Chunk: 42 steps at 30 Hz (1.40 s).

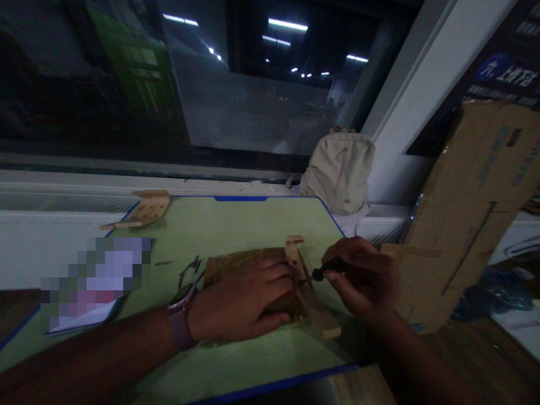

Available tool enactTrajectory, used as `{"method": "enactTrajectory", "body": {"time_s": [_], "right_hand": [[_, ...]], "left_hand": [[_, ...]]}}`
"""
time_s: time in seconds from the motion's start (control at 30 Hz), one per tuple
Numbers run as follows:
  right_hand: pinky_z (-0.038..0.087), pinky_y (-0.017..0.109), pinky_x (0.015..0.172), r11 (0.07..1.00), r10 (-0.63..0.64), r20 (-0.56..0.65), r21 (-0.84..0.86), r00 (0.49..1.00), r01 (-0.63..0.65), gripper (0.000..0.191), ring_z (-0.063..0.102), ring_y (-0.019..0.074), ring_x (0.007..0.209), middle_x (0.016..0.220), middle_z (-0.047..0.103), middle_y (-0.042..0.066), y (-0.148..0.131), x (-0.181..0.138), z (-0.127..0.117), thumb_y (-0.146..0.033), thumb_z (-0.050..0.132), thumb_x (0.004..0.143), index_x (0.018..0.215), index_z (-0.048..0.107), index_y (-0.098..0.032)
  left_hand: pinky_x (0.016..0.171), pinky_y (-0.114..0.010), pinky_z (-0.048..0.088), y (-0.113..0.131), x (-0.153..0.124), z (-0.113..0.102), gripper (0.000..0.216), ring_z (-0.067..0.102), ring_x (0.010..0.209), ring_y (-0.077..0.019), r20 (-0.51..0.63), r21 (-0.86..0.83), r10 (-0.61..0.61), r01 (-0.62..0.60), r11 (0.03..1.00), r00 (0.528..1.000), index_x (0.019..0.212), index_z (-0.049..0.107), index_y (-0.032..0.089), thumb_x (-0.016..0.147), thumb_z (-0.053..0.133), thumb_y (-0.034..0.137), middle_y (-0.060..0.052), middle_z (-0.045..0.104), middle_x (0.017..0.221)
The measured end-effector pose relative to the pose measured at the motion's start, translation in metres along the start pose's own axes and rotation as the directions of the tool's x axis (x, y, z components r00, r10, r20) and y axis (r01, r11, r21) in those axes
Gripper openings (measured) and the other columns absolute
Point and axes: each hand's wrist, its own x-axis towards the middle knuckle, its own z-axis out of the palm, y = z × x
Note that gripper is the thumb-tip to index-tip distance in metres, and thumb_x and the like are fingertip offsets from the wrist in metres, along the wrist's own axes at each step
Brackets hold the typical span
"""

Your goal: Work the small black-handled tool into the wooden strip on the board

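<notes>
My left hand [244, 298], with a watch on its wrist, lies flat over a brown, shiny-looking sheet [236, 260]. Its fingertips reach a narrow wooden piece [318, 315] with a curved far end. Closed around the dark handle of a screwdriver [331, 269], my right hand [369, 275] is just right of that wood. The tool points left, its tip at the wooden piece; dimness hides exactly what it meets. Several small dark screw-like pieces [195, 263] are scattered left of the sheet.
Another wooden piece with holes [152, 205] sits at the green table's [202, 219] far left corner. A blurred-out booklet or device [101, 281] is on the left. Beyond the table are a beige backpack [337, 169] and, at right, a tall cardboard sheet [468, 214].
</notes>
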Motion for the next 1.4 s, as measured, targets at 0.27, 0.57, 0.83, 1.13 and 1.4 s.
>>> {"method": "enactTrajectory", "body": {"time_s": [0.27, 0.57, 0.83, 1.13, 1.4], "right_hand": [[0.068, 0.035, 0.069, 0.983, 0.084, 0.112, 0.154, 0.99, -0.101, 0.035, 0.08, 0.0223, 0.098, 0.111, 0.079, 0.009, -0.0096, -0.0021, 0.0029, -0.01, 0.06, 0.103, 0.133, 0.065, -0.029], [0.065, 0.035, 0.062, 0.999, 0.013, 0.037, 0.033, 0.999, -0.015, 0.042, 0.075, 0.0219, 0.082, 0.099, 0.075, 0.005, -0.0032, -0.0018, -0.0001, -0.011, 0.08, 0.089, 0.125, 0.069, -0.03], [0.067, 0.033, 0.063, 0.994, 0.083, 0.012, 0.077, 0.997, -0.083, 0.037, 0.079, 0.0218, 0.088, 0.103, 0.078, 0.006, -0.0052, -0.0016, 0.0044, -0.005, 0.069, 0.095, 0.123, 0.067, -0.029], [0.066, 0.04, 0.07, 1.0, 0.001, 0.089, -0.003, 0.996, 0.0, 0.031, 0.075, 0.0257, 0.092, 0.104, 0.075, 0.01, -0.0049, -0.0001, 0.0007, -0.026, 0.069, 0.099, 0.13, 0.072, -0.026], [0.064, 0.032, 0.063, 0.99, 0.046, 0.064, 0.133, 0.997, -0.054, 0.041, 0.078, 0.021, 0.084, 0.098, 0.079, 0.006, -0.0066, 0.001, 0.0006, -0.008, 0.078, 0.093, 0.128, 0.071, -0.028]], "left_hand": [[0.126, -0.05, 0.044, 0.0009, 0.0011, -0.0016, 0.033, 0.057, 0.145, -0.0352, -0.013, -0.025, 0.018, -0.019, 1.0, 1.0, 0.133, 0.064, 0.015, 0.105, 0.072, 0.03, -0.018, 0.067, 0.144], [0.121, -0.054, 0.049, 0.0009, 0.0001, -0.0006, 0.035, 0.061, 0.139, -0.0369, -0.003, 0.001, -0.006, 0.006, 1.0, 1.0, 0.135, 0.064, 0.015, 0.106, 0.07, 0.035, -0.018, 0.068, 0.143], [0.121, -0.053, 0.049, 0.0015, 0.0011, -0.0011, 0.032, 0.062, 0.137, -0.0361, -0.02, -0.005, -0.002, 0.002, 1.0, 1.0, 0.133, 0.064, 0.017, 0.107, 0.068, 0.035, -0.017, 0.068, 0.143], [0.122, -0.051, 0.048, 0.0006, 0.0003, 0.0003, 0.035, 0.063, 0.137, -0.0353, -0.022, -0.001, -0.001, 0.001, 1.0, 1.0, 0.133, 0.066, 0.016, 0.104, 0.074, 0.033, -0.017, 0.069, 0.141], [0.126, -0.054, 0.045, 0.0015, 0.0014, -0.0009, 0.035, 0.059, 0.143, -0.0366, -0.008, -0.021, -0.015, 0.015, 1.0, 1.0, 0.132, 0.066, 0.015, 0.103, 0.075, 0.031, -0.017, 0.067, 0.145]]}}
